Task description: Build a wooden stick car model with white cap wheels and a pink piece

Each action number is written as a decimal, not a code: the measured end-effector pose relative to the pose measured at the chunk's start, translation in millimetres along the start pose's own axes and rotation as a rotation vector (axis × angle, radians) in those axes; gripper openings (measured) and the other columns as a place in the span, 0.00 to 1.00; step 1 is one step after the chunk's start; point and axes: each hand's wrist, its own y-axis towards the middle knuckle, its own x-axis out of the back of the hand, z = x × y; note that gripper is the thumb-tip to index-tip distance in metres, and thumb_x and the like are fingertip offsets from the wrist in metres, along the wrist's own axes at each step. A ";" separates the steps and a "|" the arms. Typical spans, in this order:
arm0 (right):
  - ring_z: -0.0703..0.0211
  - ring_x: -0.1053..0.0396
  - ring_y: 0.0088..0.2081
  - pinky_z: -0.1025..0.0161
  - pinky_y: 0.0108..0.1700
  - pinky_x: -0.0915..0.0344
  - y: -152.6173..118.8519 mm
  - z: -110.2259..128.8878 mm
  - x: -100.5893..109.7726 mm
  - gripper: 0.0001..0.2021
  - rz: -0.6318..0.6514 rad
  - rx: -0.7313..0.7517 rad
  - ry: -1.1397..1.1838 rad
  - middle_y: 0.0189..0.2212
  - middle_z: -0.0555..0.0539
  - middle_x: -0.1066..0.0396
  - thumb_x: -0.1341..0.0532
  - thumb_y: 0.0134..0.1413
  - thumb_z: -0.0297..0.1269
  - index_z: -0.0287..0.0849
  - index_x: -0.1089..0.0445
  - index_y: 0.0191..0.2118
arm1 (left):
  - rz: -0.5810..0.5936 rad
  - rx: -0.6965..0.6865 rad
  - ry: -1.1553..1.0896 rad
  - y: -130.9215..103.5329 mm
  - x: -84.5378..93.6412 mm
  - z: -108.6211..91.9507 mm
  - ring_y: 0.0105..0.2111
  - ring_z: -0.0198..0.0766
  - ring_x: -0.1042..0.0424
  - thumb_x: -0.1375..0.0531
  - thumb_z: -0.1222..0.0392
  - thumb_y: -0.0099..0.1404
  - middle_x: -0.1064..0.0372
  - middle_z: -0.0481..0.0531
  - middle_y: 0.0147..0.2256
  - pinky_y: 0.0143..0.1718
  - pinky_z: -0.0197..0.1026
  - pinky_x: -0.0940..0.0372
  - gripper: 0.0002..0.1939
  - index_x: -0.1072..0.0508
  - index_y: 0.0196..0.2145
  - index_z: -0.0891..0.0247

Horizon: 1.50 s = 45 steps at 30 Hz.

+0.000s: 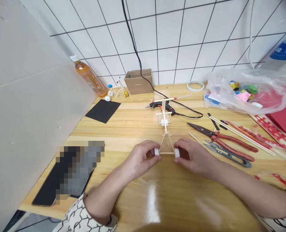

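Note:
A small tricycle model made of wooden sticks stands on the table in front of me, its handlebar with red ends pointing away. My left hand pinches the white bottle cap at the left end of the rear axle stick. At the axle's other end, my right hand grips a second white bottle cap between thumb and fingers. Another white cap sits at the front between short sticks. Behind the model lies a black glue gun, partly hidden by the handlebar.
Right of my hand lie red-handled pliers, thread snips and bundled sticks. A plastic bag of caps, tape roll, cardboard box, tea bottle and another stick model stand farther back. Phones lie left.

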 end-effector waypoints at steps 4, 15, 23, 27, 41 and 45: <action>0.57 0.37 0.33 0.60 0.34 0.40 -0.2 -0.8 0.1 0.06 -0.012 0.019 0.019 0.32 0.46 0.34 0.40 0.46 0.33 0.41 0.35 0.34 | -0.001 0.008 -0.013 0.1 -0.2 0.0 0.29 0.32 0.34 0.40 0.66 0.55 0.33 0.51 0.32 0.32 0.35 0.35 0.12 0.29 0.39 0.65; 0.57 0.37 0.33 0.60 0.35 0.41 1.7 -3.2 -0.6 0.06 -0.005 0.037 -0.014 0.31 0.46 0.34 0.41 0.47 0.33 0.40 0.35 0.34 | -0.017 -0.006 -0.055 0.3 -1.5 1.9 0.28 0.30 0.34 0.40 0.68 0.55 0.35 0.50 0.32 0.30 0.34 0.35 0.11 0.29 0.39 0.66; 0.58 0.37 0.32 0.61 0.35 0.41 1.3 -4.0 -0.8 0.06 -0.011 0.041 0.003 0.31 0.46 0.35 0.41 0.47 0.33 0.39 0.34 0.34 | -0.032 -0.018 -0.065 0.4 -2.1 1.9 0.27 0.30 0.35 0.40 0.67 0.55 0.35 0.50 0.31 0.30 0.34 0.35 0.11 0.29 0.38 0.66; 0.58 0.37 0.32 0.61 0.34 0.40 0.9 -4.0 -1.0 0.06 -0.020 0.044 0.013 0.31 0.46 0.35 0.40 0.46 0.32 0.40 0.35 0.34 | -0.027 -0.009 -0.055 1.0 -1.7 1.5 0.28 0.30 0.34 0.40 0.67 0.55 0.35 0.50 0.31 0.30 0.34 0.35 0.11 0.29 0.38 0.66; 0.60 0.36 0.28 0.61 0.30 0.38 0.8 -12.3 -2.7 0.09 0.000 0.013 -0.011 0.29 0.48 0.35 0.42 0.49 0.36 0.43 0.35 0.38 | 0.005 -0.024 -0.013 2.7 1.9 2.1 0.28 0.32 0.34 0.40 0.67 0.54 0.33 0.50 0.32 0.31 0.35 0.36 0.12 0.28 0.39 0.66; 0.59 0.36 0.28 0.62 0.30 0.38 0.5 -11.5 -1.7 0.08 0.009 0.013 -0.040 0.28 0.48 0.35 0.42 0.50 0.37 0.43 0.35 0.38 | 0.000 -0.024 0.004 3.5 2.9 0.3 0.27 0.32 0.34 0.39 0.67 0.53 0.33 0.51 0.31 0.31 0.35 0.36 0.13 0.27 0.39 0.67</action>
